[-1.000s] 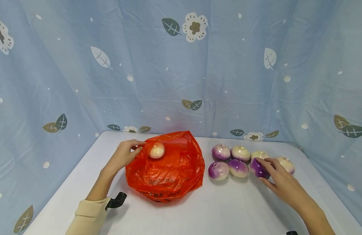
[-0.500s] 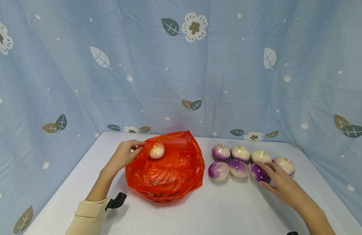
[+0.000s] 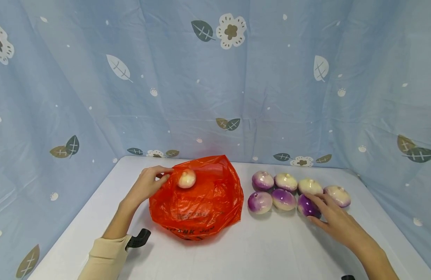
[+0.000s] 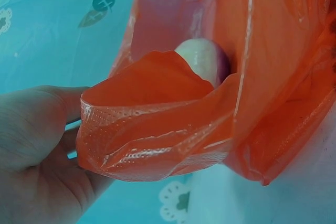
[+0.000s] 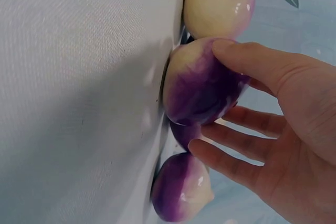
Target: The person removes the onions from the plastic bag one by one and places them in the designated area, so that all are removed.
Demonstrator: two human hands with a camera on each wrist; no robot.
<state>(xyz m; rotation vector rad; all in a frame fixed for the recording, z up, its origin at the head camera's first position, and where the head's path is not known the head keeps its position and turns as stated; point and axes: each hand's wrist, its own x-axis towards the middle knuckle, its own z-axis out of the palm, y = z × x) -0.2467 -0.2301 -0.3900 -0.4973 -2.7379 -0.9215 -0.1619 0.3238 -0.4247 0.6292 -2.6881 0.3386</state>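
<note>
A red plastic bag [image 3: 201, 202] lies with its mouth spread on the white table, and one pale turnip [image 3: 186, 179] sits inside it. My left hand [image 3: 150, 182] pinches the left edge of the bag's mouth; in the left wrist view the thumb and fingers meet at the film. To the right, my right hand [image 3: 335, 219] holds a glossy purple-and-white turnip [image 5: 202, 85], thumb on one side and fingers on the other. That turnip is at the table, at the right end of the front row. The far fingertips are partly hidden behind it.
Several more purple-and-white turnips stand close by: a back row with a pale turnip [image 3: 310, 187] and a rightmost turnip [image 3: 337, 195], and a front row with a purple turnip [image 3: 284, 199]. A blue patterned curtain [image 3: 215, 77] hangs behind the table [image 3: 257, 249].
My right hand and its turnip have shifted slightly toward the near side, away from the pale turnip behind. The left hand and the bag stay in place.
</note>
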